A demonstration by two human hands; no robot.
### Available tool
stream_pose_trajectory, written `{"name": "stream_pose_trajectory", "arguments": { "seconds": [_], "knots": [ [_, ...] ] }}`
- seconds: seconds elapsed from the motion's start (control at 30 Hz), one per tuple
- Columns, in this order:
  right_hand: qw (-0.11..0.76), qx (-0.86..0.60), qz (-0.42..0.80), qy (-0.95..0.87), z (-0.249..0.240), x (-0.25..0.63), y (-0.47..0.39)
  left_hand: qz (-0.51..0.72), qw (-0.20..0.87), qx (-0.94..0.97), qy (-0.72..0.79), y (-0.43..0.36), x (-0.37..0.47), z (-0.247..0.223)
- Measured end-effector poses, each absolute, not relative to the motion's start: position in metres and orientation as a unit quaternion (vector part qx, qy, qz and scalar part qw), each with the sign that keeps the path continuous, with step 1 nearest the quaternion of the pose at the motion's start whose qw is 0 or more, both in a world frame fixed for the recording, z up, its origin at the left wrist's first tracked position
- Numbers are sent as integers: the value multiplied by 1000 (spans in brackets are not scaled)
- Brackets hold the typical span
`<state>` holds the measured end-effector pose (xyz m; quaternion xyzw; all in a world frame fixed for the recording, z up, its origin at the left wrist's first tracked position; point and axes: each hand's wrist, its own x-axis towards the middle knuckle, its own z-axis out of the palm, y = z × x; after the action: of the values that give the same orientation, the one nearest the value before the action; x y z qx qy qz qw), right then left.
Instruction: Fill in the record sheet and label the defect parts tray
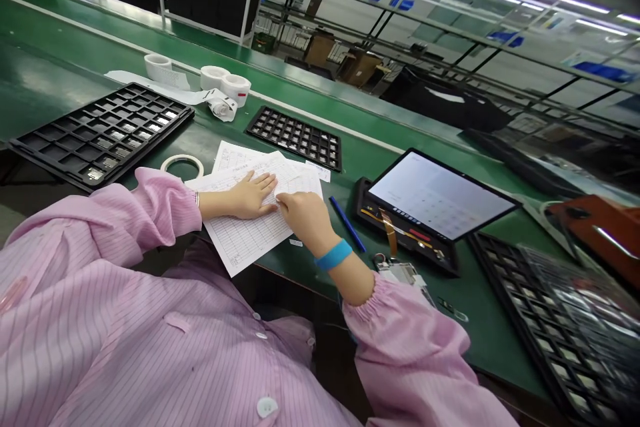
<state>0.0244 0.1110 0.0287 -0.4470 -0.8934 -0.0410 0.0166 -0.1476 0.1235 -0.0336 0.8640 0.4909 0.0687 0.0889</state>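
Note:
Several printed paper sheets (245,237) lie overlapping at the front edge of the green table, the lower ones sticking out past it. My left hand (250,196) rests flat on them with its fingers spread. Close to its right, my right hand (306,217) is closed over the top sheet, thumb and fingers pressed together. Whether it pinches paper or something small is hidden. A blue wristband (334,255) is on my right wrist. Right of the papers lies a blue pen (347,224).
Black compartment trays (65,127) stand left, behind the papers and at the right. White label rolls (235,88) and a tape ring (183,159) are at the back left. A lit tablet (440,195) leans on a black holder, with an orange case (595,233) beyond.

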Motion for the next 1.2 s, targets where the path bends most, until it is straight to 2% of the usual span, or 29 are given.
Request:
{"name": "stream_pose_trajectory", "arguments": {
  "seconds": [0.23,0.4,0.5,0.63,0.8,1.03,1.2],
  "knots": [
    [46,-406,-15,-913,34,38,82,54,96,870,480,124,-150,-32],
    [254,-479,181,-820,48,61,121,18,113,895,432,136,-157,-13],
    [288,-520,228,-771,45,79,151,3,106,896,431,144,-156,3],
    [260,-554,254,-749,29,98,170,9,97,887,451,144,-145,5],
    [148,-562,259,-772,23,102,180,23,97,890,444,136,-135,-19],
    [20,-540,172,-824,36,53,204,60,74,887,451,135,-134,-30],
    [1,-534,88,-841,26,27,198,73,72,882,460,136,-133,-33]
  ]
}}
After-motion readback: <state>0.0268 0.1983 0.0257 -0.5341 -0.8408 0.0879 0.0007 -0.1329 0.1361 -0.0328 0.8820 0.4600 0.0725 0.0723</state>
